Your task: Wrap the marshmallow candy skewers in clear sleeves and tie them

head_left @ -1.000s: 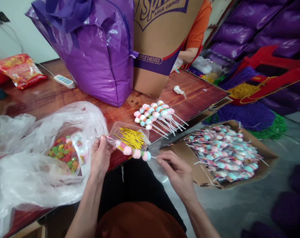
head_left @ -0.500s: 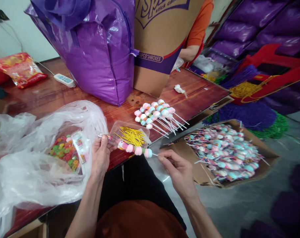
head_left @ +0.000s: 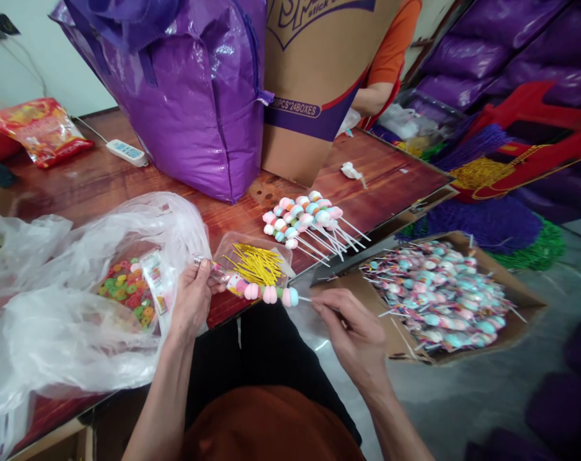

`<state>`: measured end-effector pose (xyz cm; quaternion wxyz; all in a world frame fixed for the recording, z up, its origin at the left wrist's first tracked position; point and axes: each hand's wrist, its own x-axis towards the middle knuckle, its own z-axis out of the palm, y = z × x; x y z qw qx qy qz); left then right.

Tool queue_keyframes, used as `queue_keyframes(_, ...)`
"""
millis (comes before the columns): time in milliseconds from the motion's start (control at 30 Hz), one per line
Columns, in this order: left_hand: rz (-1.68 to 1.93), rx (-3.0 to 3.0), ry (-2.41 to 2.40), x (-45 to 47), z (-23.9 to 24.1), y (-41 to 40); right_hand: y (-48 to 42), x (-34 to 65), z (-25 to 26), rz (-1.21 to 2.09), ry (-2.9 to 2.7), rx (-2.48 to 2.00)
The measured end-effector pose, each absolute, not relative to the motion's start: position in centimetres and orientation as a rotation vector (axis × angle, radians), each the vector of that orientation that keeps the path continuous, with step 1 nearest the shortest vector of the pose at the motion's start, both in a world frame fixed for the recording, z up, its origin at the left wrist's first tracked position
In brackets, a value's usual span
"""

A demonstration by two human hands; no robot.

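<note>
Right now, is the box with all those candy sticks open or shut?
Open. The cardboard box has no lid over its heaped candy sticks, and a flap spreads outward by the right hand.

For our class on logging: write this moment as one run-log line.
left hand: holds wrapper; right hand: holds stick; candy: on stick; yellow ties: in tray, beyond candy

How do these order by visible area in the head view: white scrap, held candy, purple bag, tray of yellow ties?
1. Purple bag, although the frame cuts its top
2. Tray of yellow ties
3. Held candy, long but much thinner than the tray
4. White scrap
</note>
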<state>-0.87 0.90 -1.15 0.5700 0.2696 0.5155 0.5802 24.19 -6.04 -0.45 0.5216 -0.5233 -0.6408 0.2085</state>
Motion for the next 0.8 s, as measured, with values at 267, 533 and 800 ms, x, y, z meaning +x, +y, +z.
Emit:
queue_keyframes(267,1.350,0.598,1.196,-1.0,-0.6,0.9,-6.5,23.4,-0.2,0.490,-1.496,-1.304)
queue_keyframes(533,1.529,0.557,1.186,1.1,-1.3,-0.2,-7.8,21.3,-1.8,0.679,-1.400,-1.317)
queue_keyframes(800,1.572,0.631,1.120,2.6,-1.2,-1.0,-7.7,20.1,-2.9,0.696,-1.381,-1.365)
